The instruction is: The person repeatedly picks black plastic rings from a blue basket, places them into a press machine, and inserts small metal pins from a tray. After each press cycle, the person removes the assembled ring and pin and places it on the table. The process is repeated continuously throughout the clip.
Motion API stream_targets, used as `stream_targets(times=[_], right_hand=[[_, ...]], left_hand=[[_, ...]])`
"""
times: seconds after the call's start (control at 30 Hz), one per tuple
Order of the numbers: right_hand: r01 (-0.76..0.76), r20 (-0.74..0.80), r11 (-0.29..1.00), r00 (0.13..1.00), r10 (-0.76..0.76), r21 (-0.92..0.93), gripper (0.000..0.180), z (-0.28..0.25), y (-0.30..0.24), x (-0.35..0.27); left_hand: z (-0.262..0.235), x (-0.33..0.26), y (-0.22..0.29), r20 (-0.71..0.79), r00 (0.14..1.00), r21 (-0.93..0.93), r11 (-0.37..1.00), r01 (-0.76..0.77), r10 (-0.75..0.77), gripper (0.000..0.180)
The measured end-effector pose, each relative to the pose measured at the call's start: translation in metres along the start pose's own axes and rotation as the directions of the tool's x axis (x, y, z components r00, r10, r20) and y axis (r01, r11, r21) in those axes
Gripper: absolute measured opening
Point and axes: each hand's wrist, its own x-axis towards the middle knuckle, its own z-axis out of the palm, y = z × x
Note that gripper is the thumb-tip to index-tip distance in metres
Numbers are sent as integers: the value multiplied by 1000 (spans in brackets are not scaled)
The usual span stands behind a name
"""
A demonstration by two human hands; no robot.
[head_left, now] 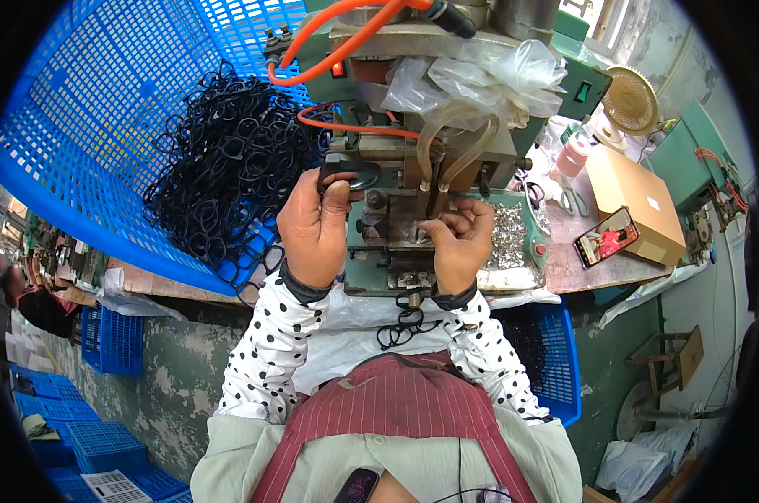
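My left hand [314, 230] is closed on a black looped frame [361, 178], which looks like an eyeglass frame front, held up at the left side of the bench machine. My right hand [465, 243] pinches thumb and fingers together over the metal fixture [400, 220] under the machine's head. Whatever lies in that pinch is too small to make out. Two clear tubes [430, 147] come down just above the fixture. Beside my right hand, a heap of small shiny metal pieces [507, 230] covers the machine's tray.
A large blue basket [103, 184] at the left holds a tangled pile of black frames [228, 159]. Orange hoses [346, 25] loop over the machine. To the right are a phone [608, 238], scissors [571, 197], a cardboard box [635, 197] and a fan [629, 101]. Black frames [405, 323] hang at the front edge.
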Motion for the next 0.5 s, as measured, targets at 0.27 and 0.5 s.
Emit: stream_targets(times=[0.27,0.5], right_hand=[[214,167,867,974,-154,-449,50,-33,-7,27],[-34,-55,564,998,-21,-825,26,-175,68,69]], left_hand=[[25,-59,-14,417,692,-70,780,-622,589,52],[38,-57,-31,545,603,-154,777,-611,582,45]])
